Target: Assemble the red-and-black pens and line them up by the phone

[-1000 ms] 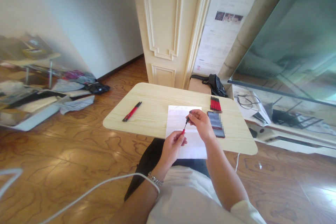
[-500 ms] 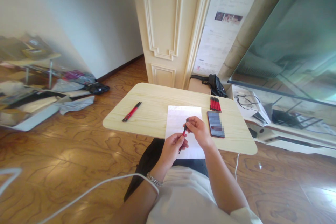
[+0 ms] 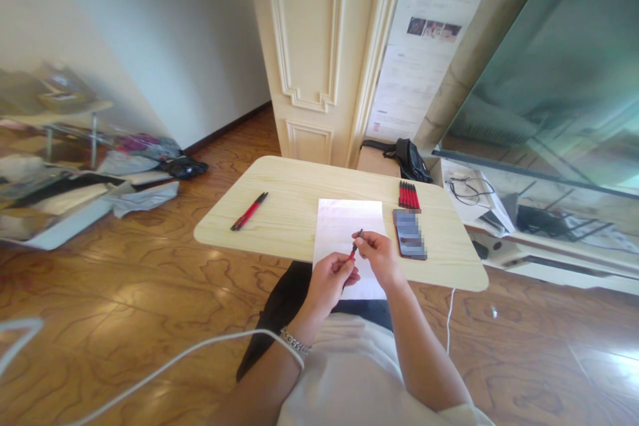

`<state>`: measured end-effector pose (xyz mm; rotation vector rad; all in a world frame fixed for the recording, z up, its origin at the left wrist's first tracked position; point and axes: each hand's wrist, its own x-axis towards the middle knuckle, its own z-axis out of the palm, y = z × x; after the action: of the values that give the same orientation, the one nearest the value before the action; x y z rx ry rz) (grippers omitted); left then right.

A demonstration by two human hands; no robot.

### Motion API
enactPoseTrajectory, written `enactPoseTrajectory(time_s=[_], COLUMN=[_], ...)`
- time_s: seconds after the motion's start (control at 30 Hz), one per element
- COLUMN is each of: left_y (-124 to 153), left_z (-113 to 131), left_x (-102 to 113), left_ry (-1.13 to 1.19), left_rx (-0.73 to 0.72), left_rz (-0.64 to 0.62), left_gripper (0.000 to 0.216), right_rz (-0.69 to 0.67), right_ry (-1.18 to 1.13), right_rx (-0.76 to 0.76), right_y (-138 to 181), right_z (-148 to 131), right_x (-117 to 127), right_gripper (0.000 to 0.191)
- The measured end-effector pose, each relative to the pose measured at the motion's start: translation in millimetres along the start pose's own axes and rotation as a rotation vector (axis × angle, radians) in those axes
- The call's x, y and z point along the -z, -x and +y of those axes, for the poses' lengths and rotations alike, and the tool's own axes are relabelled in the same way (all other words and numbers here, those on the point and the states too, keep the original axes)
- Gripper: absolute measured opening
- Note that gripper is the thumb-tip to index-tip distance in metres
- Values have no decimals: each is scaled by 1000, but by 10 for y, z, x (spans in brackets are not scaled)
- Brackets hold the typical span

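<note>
A red and black pen [image 3: 354,248] is held between both hands above the near edge of a white sheet of paper [image 3: 345,226]. My left hand [image 3: 329,279] is closed round the pen's lower red end. My right hand [image 3: 380,254] pinches its upper black end with thumb and fingers. The paper lies on a light wooden table [image 3: 279,213]. A phone [image 3: 409,234] lies just right of the paper.
Two red and black pens [image 3: 249,212] lie at the table's left. A row of several similar pens [image 3: 409,196] sits at the back right. A black bag [image 3: 410,160] is behind the table. Clutter [image 3: 140,176] covers the floor at left, and a white cable [image 3: 164,366] crosses the foreground.
Both hands have drawn the pen back toward my body, from over the middle of the paper to its near edge. The pen's ends stay gripped.
</note>
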<state>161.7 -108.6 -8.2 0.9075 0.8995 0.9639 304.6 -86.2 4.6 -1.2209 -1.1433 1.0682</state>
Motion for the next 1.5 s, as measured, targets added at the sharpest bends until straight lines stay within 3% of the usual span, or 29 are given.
enactPoseTrajectory(time_s=[0.23,0.37,0.67,0.9,1.0,1.13,1.27,1.4,1.5], left_y=[-41,-46,-10,-30,-44,-53,-50,-58,-73], left_z=[-124,-110,28,-58,-62,-34,-48,-107,-118], left_x=[9,22,-10,7,27,31,18,18,26], left_ry=[-205,-162,-3,-105,-81,-40,-50,-132,-107], left_rx=[-274,-237,-38,-151,-115,-65,-93,-146,-112], left_rz=[187,147,-103,50,12,-75,-75,34,2], left_gripper=[25,25,30,23,22,27,27,24,25], right_rz=[140,189,-3,122,137,29,7,109,160], right_ry=[156,139,-244,-99,-47,-215,-283,-201,-158], right_rx=[20,-8,-77,-32,-40,-84,-100,-50,-46], right_y=[74,110,91,96,120,131,116,110,112], right_z=[76,73,-173,-36,-44,-90,-66,-14,-13], right_x=[-97,-145,-50,-191,-216,-157,-130,-184,-201], right_gripper=[31,32,35,28,30,30,31,23,26])
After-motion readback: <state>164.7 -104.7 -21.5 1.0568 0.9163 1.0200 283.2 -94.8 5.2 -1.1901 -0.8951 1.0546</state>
